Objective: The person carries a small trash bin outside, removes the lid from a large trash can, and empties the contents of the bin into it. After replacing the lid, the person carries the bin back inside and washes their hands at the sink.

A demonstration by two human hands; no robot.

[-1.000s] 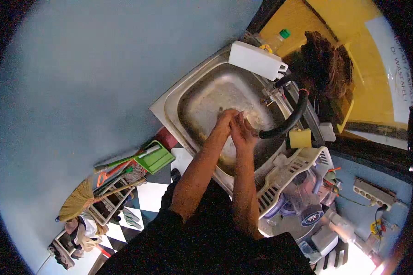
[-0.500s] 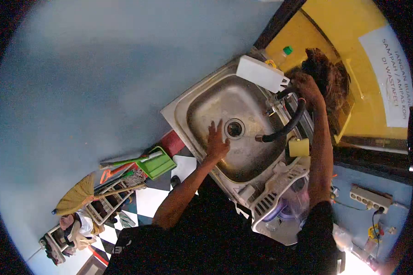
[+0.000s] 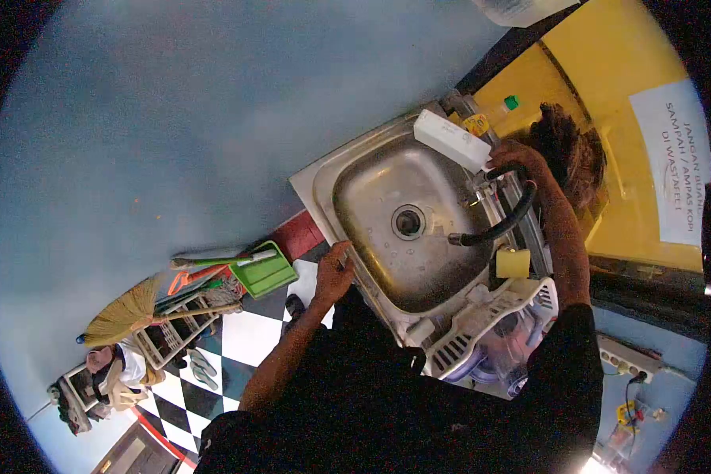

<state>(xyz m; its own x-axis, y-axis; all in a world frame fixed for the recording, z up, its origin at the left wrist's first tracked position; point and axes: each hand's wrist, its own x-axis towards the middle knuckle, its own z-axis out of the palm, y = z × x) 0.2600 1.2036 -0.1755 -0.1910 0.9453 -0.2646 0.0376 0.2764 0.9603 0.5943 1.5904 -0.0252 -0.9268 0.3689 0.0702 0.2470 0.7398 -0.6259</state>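
Note:
My left hand [image 3: 336, 274] is beside the front rim of the steel sink [image 3: 302, 180], its fingers loosely bent, a gap showing by the thumb, and nothing seen in it. At the back of the sink, my right hand [image 3: 523, 163] is closed, with fingers bent at the near end of a white box-like container [image 3: 452, 141] and close to the tap's base. What those fingers grip is hidden. A black flexible tap spout [image 3: 494, 233] arches from there and points into the basin. The round drain [image 3: 408, 223] lies in the basin floor, with wet spots around it.
A yellow sponge [image 3: 513, 264] sits on the sink's right edge, above a white dish rack [image 3: 458, 345]. A clear bottle with a green cap [image 3: 512, 102] stands behind. A green dustpan [image 3: 265, 270] and a broom [image 3: 126, 312] are on the left. A power strip [image 3: 628, 359] hangs at right.
My left hand has come out of the basin to its front rim, and its spread fingers are now bent. My right hand has shifted onto the white container's end; the container shows a narrower side.

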